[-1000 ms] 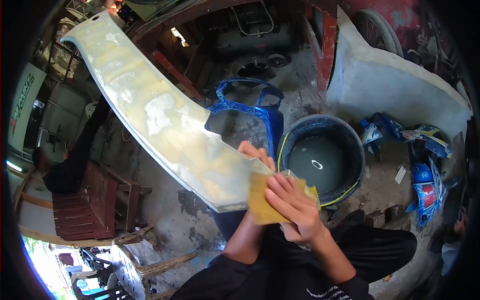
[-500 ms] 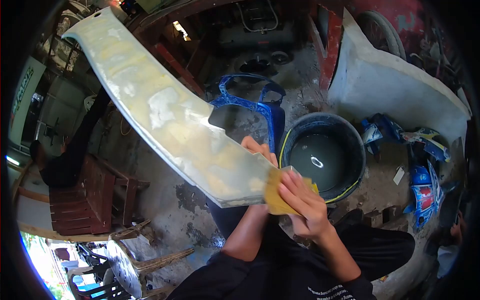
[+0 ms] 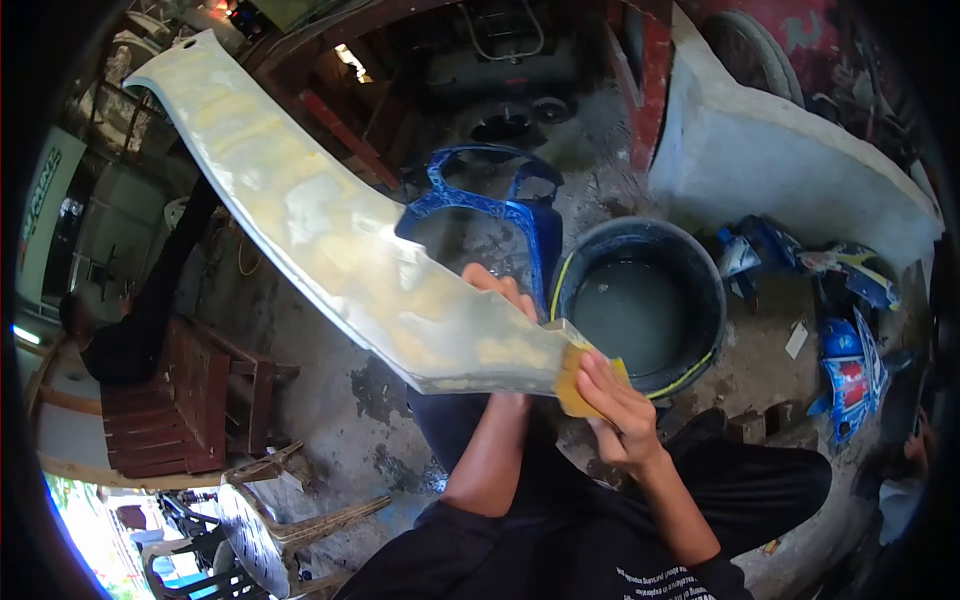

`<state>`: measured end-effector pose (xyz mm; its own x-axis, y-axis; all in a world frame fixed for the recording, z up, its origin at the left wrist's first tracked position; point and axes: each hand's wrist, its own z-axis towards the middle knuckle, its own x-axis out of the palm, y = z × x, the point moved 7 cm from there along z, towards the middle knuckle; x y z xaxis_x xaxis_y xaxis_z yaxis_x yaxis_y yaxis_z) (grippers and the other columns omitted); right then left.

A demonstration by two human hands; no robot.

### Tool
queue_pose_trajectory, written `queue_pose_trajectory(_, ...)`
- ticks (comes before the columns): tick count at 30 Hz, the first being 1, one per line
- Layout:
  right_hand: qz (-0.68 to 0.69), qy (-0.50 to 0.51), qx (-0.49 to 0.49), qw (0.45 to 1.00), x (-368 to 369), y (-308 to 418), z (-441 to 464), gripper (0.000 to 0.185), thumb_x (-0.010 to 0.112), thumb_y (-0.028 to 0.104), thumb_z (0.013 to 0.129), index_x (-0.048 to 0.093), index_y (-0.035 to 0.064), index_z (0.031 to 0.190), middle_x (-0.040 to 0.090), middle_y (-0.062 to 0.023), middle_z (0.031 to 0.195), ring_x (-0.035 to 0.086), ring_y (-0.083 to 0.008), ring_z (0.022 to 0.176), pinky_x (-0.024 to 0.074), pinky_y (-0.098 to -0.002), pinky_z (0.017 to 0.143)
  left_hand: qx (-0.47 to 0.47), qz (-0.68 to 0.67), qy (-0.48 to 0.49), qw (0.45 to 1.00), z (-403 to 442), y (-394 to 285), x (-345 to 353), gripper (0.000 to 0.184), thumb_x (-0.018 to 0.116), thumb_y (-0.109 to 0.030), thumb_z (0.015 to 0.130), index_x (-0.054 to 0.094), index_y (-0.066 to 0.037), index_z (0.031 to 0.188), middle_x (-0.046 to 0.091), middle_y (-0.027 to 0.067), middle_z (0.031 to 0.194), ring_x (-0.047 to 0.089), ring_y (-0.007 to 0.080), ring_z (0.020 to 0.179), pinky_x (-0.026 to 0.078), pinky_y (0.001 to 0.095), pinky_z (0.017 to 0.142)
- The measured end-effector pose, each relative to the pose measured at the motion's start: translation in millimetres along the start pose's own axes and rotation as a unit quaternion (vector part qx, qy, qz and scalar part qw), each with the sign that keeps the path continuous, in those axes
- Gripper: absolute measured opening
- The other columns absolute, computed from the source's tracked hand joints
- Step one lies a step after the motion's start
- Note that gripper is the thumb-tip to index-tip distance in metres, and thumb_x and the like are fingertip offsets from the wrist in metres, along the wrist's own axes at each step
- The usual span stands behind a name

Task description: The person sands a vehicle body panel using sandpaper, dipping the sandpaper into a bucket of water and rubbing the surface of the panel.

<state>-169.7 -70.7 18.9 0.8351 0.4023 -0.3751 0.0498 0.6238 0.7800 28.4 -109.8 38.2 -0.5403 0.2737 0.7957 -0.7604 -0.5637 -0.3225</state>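
A long, curved panel [image 3: 330,230], whitish with yellow patches, slants from the upper left down to the middle. From underneath, my left hand [image 3: 500,290] grips it, with the fingers curled over its upper edge near the lower end. My right hand [image 3: 622,412] is closed on a yellow sheet [image 3: 577,385] and presses it against the panel's right tip. Part of the sheet is hidden under the fingers.
A dark bucket [image 3: 707,290] of greyish water stands just beyond my right hand. Behind the panel lies a blue frame [image 3: 540,235]. Blue painted parts [image 3: 848,365] are at the right. One person sits on a wooden bench [image 3: 190,410] at the left; another is partly visible at the far right.
My right hand and the yellow sheet have moved right, out to the panel's tip. The panel's lower end has risen slightly. My left hand keeps its hold.
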Motion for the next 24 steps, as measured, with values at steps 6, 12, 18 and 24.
queue_pose_trajectory(6,0.037,0.049,-0.082,0.995,15.3,65.8,77.1,0.063,0.070,0.001,0.079,0.061,0.0077,0.141,0.054,-0.0127,0.150,0.048,-0.0311,0.142,0.0387,-0.0482,0.118,-0.050,0.108,0.038,0.992,10.7,-5.3,18.3,0.019,0.049,-0.025,0.105,0.040,-0.021,0.089,0.040,-0.0046,0.081,0.041,0.0116,0.073,0.036,0.0308,0.066)
queue_pose_trajectory(12,-0.019,0.005,-0.002,1.000,3.3,-0.4,11.6,0.065,0.068,-0.003,0.079,0.058,0.0052,0.142,0.054,-0.0164,0.149,0.047,-0.0321,0.143,0.0388,-0.0486,0.118,0.037,0.088,0.084,0.992,7.6,-4.7,-2.6,0.027,0.050,-0.033,0.107,0.059,-0.008,0.108,0.041,0.0044,0.089,0.041,0.0183,0.065,0.044,0.0362,0.055)
queue_pose_trajectory(18,0.017,0.002,-0.024,1.000,3.1,38.2,56.7,0.067,0.070,-0.001,0.079,0.057,0.0071,0.144,0.053,-0.0151,0.151,0.046,-0.0337,0.143,0.0345,-0.0468,0.121,0.034,-0.019,0.033,0.999,-3.5,-1.5,-14.7,0.025,0.049,-0.034,0.107,0.058,-0.011,0.107,0.040,0.0032,0.090,0.039,0.0180,0.069,0.039,0.0370,0.058)
queue_pose_trajectory(24,-0.003,0.024,-0.023,0.999,8.9,24.9,44.4,0.066,0.069,0.001,0.080,0.058,0.0094,0.144,0.053,-0.0135,0.151,0.047,-0.0314,0.142,0.0350,-0.0472,0.121,-0.084,0.010,0.115,0.990,1.7,-2.5,-10.0,0.016,0.047,-0.026,0.106,0.049,-0.021,0.091,0.040,-0.0026,0.092,0.042,0.0135,0.086,0.035,0.0397,0.082)
